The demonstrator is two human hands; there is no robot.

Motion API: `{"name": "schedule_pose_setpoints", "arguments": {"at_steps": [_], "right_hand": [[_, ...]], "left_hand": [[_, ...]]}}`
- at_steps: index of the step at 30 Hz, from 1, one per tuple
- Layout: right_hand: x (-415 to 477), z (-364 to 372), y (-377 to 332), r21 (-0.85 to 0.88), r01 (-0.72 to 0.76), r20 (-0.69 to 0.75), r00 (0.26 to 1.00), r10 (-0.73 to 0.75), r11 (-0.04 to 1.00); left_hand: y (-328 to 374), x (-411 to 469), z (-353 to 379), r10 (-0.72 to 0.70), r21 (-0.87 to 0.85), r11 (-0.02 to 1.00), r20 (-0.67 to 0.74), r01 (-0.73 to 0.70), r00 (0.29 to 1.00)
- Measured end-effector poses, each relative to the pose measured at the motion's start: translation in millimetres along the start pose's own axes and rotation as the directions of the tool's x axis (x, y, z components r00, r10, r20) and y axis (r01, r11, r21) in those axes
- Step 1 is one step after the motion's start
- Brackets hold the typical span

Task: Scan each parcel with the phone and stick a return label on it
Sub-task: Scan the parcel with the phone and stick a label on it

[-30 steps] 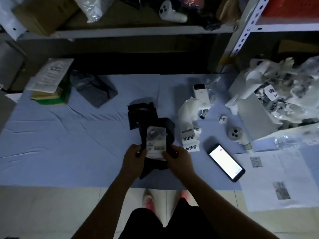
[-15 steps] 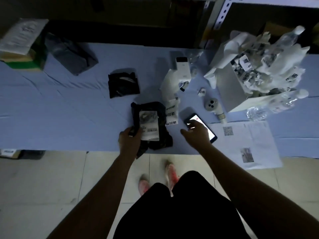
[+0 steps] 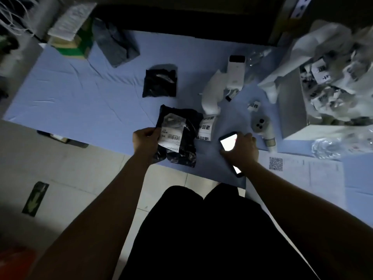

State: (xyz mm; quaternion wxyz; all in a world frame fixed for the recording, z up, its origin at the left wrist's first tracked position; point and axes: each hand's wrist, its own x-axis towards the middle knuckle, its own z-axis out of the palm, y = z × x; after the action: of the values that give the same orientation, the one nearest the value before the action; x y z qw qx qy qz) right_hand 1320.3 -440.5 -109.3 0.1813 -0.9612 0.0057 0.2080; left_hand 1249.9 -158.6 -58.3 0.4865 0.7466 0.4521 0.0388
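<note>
The left hand (image 3: 146, 138) is gripping the black parcel (image 3: 181, 142) by its left edge, with the thumb lying on top beside the white shipping label (image 3: 171, 132) and the other fingers tucked underneath. The parcel is sitting at the near edge of the table (image 3: 80, 102), label side up, with its near end hanging slightly past the blue cloth.

The right hand (image 3: 241, 150) is closing over the phone (image 3: 229, 142), to the right of the parcel. The thumb is pressing its left side and the fingers are curling over its far right side. The screen is glowing white. Whether the phone is lying flat on the table or coming up off it cannot be told.

Between the parcel and the phone, a strip of return labels (image 3: 205, 130) is trailing toward the near side from a white label printer (image 3: 235, 71) farther back. A second black parcel (image 3: 160, 81) is lying apart on the cloth, beyond the held one. A grey bag (image 3: 115, 43) is resting at the far left, next to a green box (image 3: 74, 43). On the right, a box (image 3: 292, 110) is overflowing with crumpled white paper. Printed sheets (image 3: 314, 174) bearing a QR code are lying near the right forearm. A small grey round device (image 3: 260, 123) is sitting just beyond the right hand.
</note>
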Motion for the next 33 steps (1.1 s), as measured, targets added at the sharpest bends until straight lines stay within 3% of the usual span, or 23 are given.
{"name": "schedule_pose_setpoints", "arguments": {"at_steps": [4, 12, 16, 19, 22, 26, 33], "right_hand": [[6.2, -6.9, 4.7, 0.062, -0.008, 0.055, 0.998, 0.005, 0.998], [3.2, -10.0, 1.7, -0.017, 0.059, 0.124, 0.991, -0.056, 0.998], [-1.4, -25.7, -10.7, 0.129, 0.073, 0.059, 0.995, -0.081, 0.989], [-10.6, -44.9, -38.0, 0.216, 0.172, 0.021, 0.983, -0.181, 0.961], [-19.0, -57.1, -78.3, 0.099, 0.305, 0.112, 0.942, -0.315, 0.947], [-27.9, -57.0, -125.6, -0.112, 0.382, 0.244, 0.905, -0.348, 0.917], [-44.6, -61.0, -153.5, -0.198, 0.397, 0.180, 0.914, -0.365, 0.896]], "left_hand": [[12.1, -5.9, -7.5, -0.005, -0.074, 0.997, -0.051, 0.001, 0.999], [16.8, 15.6, -38.5, -0.018, -0.162, 0.987, -0.131, -0.004, 0.991], [14.3, 36.3, -50.3, 0.044, -0.125, 0.991, -0.100, -0.056, 0.994], [15.5, 50.0, -60.3, 0.133, -0.085, 0.987, -0.060, -0.138, 0.989], [20.2, 63.2, -69.9, 0.248, -0.030, 0.968, -0.010, -0.249, 0.969], [24.2, 77.6, -81.3, 0.423, 0.077, 0.902, 0.043, -0.425, 0.905], [27.7, 103.1, -94.9, 0.537, 0.079, 0.839, 0.037, -0.538, 0.843]]}}
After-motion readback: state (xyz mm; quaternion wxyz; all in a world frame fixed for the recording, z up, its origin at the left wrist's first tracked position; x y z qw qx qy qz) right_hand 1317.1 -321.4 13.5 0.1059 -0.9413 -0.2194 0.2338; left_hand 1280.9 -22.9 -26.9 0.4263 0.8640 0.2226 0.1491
